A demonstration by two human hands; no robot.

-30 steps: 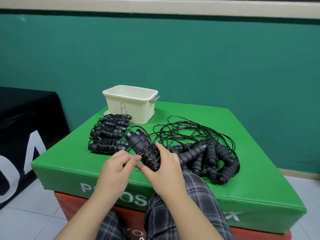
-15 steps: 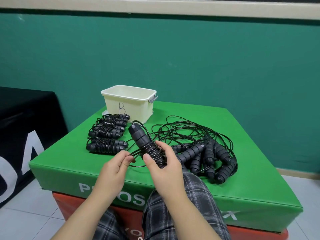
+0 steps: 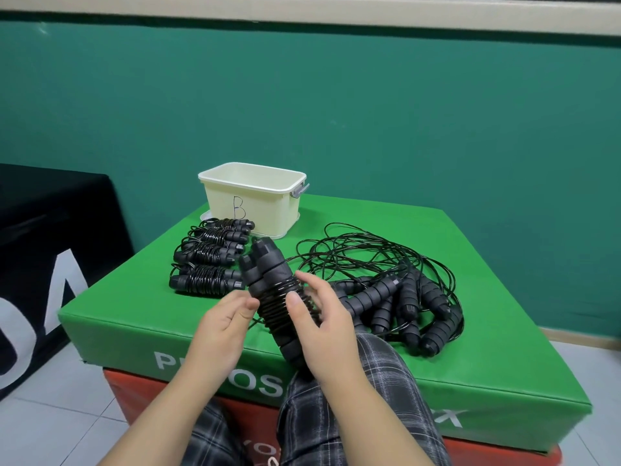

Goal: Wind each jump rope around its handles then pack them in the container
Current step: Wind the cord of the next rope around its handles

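Note:
My right hand [image 3: 324, 326] grips a pair of black jump rope handles [image 3: 268, 274] held together, tilted up to the left, with black cord wound round their middle. My left hand [image 3: 223, 326] is beside the coil and pinches the cord at its left side. Several wound black ropes [image 3: 210, 264] lie in a row on the green pad, left of the held one. A tangle of unwound ropes and handles [image 3: 396, 297] lies to the right. The cream container [image 3: 255, 203] marked "B" stands open behind the wound ropes.
The green padded block [image 3: 487, 331] sits on a red one [image 3: 127, 395]. A black covered object [image 3: 50, 247] stands to the left. A green wall is close behind. My checked trouser legs [image 3: 363, 415] are under my hands, with tiled floor below.
The handles tipped more upright and moved closer to me. My left hand moved in from the loose loop to the coil, and the slack loop of cord is gone.

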